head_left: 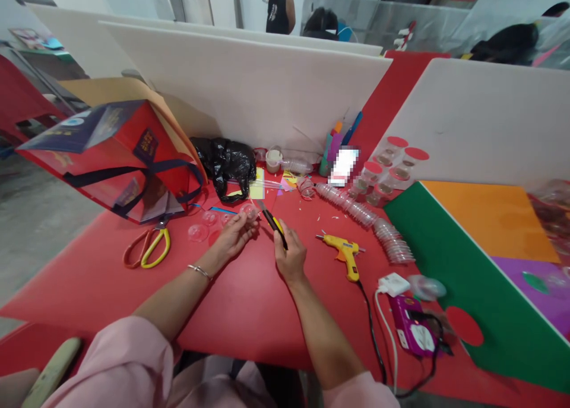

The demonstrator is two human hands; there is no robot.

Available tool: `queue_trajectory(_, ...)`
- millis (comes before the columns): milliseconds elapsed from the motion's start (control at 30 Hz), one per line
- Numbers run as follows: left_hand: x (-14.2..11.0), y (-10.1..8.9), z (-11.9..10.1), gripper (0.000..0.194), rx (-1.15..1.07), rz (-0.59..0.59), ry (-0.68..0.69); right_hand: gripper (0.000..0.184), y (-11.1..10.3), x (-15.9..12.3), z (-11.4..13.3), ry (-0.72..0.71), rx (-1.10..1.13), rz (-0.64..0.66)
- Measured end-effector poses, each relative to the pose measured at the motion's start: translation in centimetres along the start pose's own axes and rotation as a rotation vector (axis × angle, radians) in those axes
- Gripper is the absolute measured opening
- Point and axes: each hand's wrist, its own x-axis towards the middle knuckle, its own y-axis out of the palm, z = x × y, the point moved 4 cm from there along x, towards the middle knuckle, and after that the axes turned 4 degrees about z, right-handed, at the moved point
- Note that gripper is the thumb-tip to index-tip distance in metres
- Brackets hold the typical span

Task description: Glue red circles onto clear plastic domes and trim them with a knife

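My left hand [237,234] grips a small clear plastic lid [249,211] between thumb and fingers, above the red table. In my right hand [290,255] is a yellow-and-black utility knife [275,223], its blade pointing up and left towards the lid. Whether the blade touches the lid I cannot tell. Several more clear lids [198,233] lie left of my left hand. Scissors [149,247] with one red and one yellow handle rest further left. A yellow hot glue gun [345,252] lies right of my right hand.
A row of stacked clear cups [347,206] runs along the right. Behind are a black plastic bag [227,161] and a lit phone [344,165]. A red gift bag [133,164] stands left. Cords trail from a purple power strip [412,325]. White boards [267,87] wall the back.
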Motion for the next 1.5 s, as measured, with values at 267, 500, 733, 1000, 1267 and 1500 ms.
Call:
queue_trajectory(267,0.1,0.06,0.02,0.036,-0.016,-0.002,-0.012,0.043,0.24,-0.18,-0.15,-0.036,-0.102,0.028)
queue_trajectory(500,0.34,-0.25,0.32,0.038,-0.031,-0.003,-0.036,0.042,0.43,-0.07,-0.35,-0.038,-0.114,0.019)
queue_trajectory(733,0.57,-0.32,0.4,0.04,-0.038,0.015,-0.056,0.042,0.25,-0.14,0.11,-0.021,-0.097,0.012)
queue_trajectory(1000,0.46,-0.03,0.33,0.04,-0.013,0.063,-0.07,0.041,0.46,-0.28,-0.39,0.041,-0.143,0.012)
queue_trajectory(1267,0.41,-0.05,0.5,0.039,0.014,0.068,-0.057,0.041,0.32,0.0,-0.68,0.081,-0.154,-0.024)
queue_trajectory(1500,0.38,0.0,0.33,0.041,0.021,0.054,-0.055,0.041,0.6,0.16,-0.64,0.048,-0.181,0.032)
